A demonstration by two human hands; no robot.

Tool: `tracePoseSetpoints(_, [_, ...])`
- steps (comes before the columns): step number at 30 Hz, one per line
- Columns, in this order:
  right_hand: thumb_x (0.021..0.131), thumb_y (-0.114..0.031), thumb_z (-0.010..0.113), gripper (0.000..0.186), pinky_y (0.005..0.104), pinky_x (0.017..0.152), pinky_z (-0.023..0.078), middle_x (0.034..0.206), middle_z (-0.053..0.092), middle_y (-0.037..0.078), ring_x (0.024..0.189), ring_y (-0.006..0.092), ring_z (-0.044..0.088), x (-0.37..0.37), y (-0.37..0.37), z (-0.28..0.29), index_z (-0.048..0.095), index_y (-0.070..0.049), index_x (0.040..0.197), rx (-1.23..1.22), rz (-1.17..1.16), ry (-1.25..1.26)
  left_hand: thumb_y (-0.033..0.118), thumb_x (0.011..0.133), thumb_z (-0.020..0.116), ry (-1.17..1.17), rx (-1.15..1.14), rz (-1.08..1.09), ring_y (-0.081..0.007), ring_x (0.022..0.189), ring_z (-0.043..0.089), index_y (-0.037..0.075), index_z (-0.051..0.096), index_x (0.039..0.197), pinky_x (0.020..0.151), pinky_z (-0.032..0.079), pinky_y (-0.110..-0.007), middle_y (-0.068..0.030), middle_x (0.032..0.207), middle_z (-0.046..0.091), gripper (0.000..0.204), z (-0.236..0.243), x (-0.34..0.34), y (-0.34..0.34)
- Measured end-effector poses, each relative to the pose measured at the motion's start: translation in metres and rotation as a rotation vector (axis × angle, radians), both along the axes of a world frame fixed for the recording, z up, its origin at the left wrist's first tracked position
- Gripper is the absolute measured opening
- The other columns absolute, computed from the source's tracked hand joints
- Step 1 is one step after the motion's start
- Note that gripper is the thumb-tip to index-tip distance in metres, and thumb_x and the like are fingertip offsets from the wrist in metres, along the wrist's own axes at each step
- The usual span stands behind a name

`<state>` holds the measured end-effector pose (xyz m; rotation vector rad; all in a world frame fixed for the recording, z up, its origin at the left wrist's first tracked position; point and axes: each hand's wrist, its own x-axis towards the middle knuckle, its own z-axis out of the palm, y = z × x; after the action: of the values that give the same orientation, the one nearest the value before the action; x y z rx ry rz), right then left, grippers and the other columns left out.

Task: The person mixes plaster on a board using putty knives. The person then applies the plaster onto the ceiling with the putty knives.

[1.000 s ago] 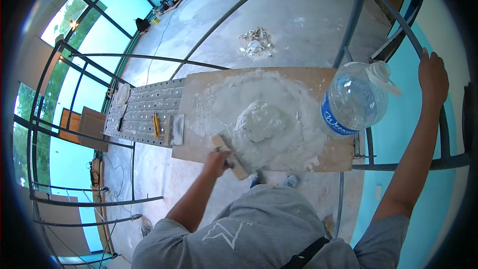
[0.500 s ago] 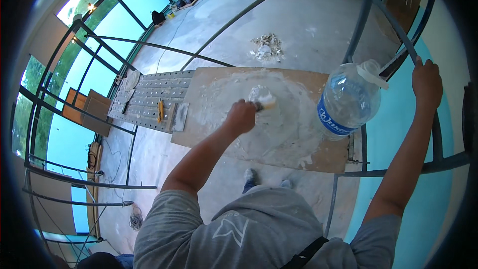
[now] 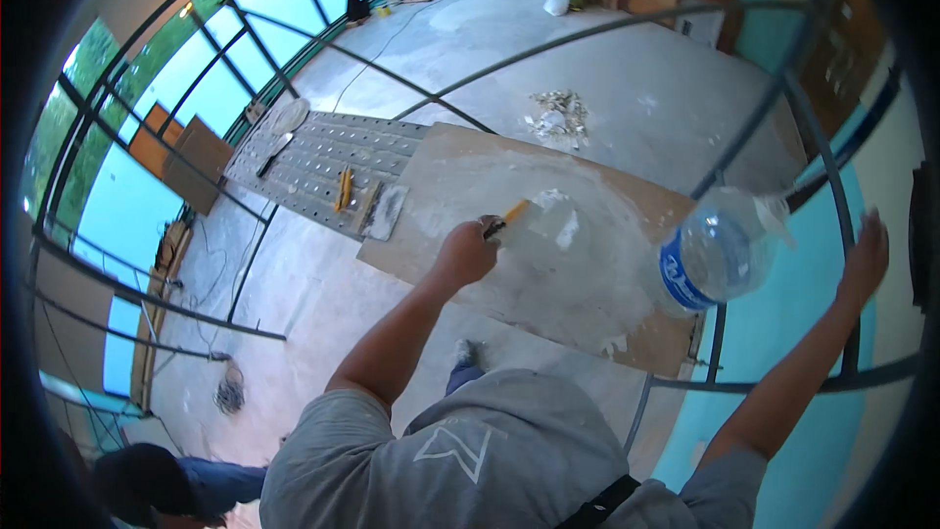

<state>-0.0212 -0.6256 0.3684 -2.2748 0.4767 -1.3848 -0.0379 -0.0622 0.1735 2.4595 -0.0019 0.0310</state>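
Note:
My left hand (image 3: 468, 253) is closed around the dark handle of a putty knife (image 3: 515, 212) with a yellow part. Its blade end reaches over white filler paste (image 3: 568, 231) on a smeared brown board (image 3: 460, 152). My right hand (image 3: 866, 260) is raised beside a dark metal scaffold bar (image 3: 840, 198); its fingers are too unclear to show a grip. Between that hand and the board's right end stands a large clear plastic bottle (image 3: 720, 250) with a blue label and a cut-open top.
Left of the board, a perforated metal plank (image 3: 318, 152) carries a yellow utility knife (image 3: 344, 189), a flat grey trowel (image 3: 386, 213) and a dark-handled scraper (image 3: 274, 155). Scaffold bars cross around me. Debris (image 3: 558, 120) lies on the floor. Another person (image 3: 147, 485) is at lower left.
The view has tilted and turned. My left hand has drawn the putty knife back from the white mound, which now looks flatter. My right hand sits lower along the scaffold bar.

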Motion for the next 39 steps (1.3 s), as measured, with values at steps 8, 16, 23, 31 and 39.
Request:
tracePoseSetpoints(8, [0.082,-0.019,0.064,0.018,0.0424,0.075,0.047,0.085,0.061,0.014,0.081,0.0326,0.059,-0.051,0.384,-0.125,0.064,-0.001,0.084,-0.336,1.618,0.914,0.018,0.078,0.067,-0.073,-0.204,0.017,-0.0389,0.094,0.062,0.001,0.057,0.116,0.083,0.047,-0.043,-0.0239,0.097,0.065,0.043,0.026,0.034,0.076])
tracePoseSetpoints(16, [0.085,-0.017,0.057,0.03,0.0467,0.092,0.043,0.12,0.058,0.014,0.114,0.0322,0.053,0.026,0.666,-0.284,0.06,-0.008,0.113,-0.477,1.673,0.86,0.011,0.076,0.061,-0.127,-0.246,-0.269,-0.0406,0.099,0.06,0.001,0.056,0.115,0.086,0.046,-0.045,-0.025,0.101,0.063,0.041,0.067,0.086,0.084])
tracePoseSetpoints(23, [0.086,-0.016,0.052,0.027,0.067,0.098,0.032,0.123,0.058,0.012,0.127,0.0349,0.043,0.098,0.75,-0.274,0.065,-0.009,0.11,-0.934,1.283,0.757,0.009,0.076,0.059,-0.031,-0.352,-0.196,-0.0421,0.099,0.059,0.0,0.054,0.117,0.087,0.046,-0.046,-0.026,0.1,0.063,0.042,0.074,0.085,0.121])
tracePoseSetpoints(31, [0.086,-0.02,0.053,0.027,0.0666,0.104,0.026,0.123,0.058,0.012,0.124,0.0334,0.047,0.12,0.782,-0.313,0.067,-0.01,0.107,-1.1,1.186,0.774,0.017,0.078,0.067,-0.066,-0.34,-0.165,-0.04,0.096,0.061,-0.001,0.053,0.118,0.085,0.047,-0.042,-0.0267,0.099,0.063,0.047,0.068,0.107,0.148])
tracePoseSetpoints(39, [0.081,-0.02,0.056,0.029,0.0597,0.1,0.031,0.116,0.059,0.014,0.113,0.0306,0.054,0.056,0.68,-0.229,0.062,-0.007,0.107,-0.659,1.447,0.557,0.014,0.078,0.069,-0.153,-0.503,-0.094,-0.0309,0.091,0.066,-0.002,0.053,0.115,0.08,0.05,-0.038,-0.0187,0.094,0.067,0.044,0.069,0.118,0.161])
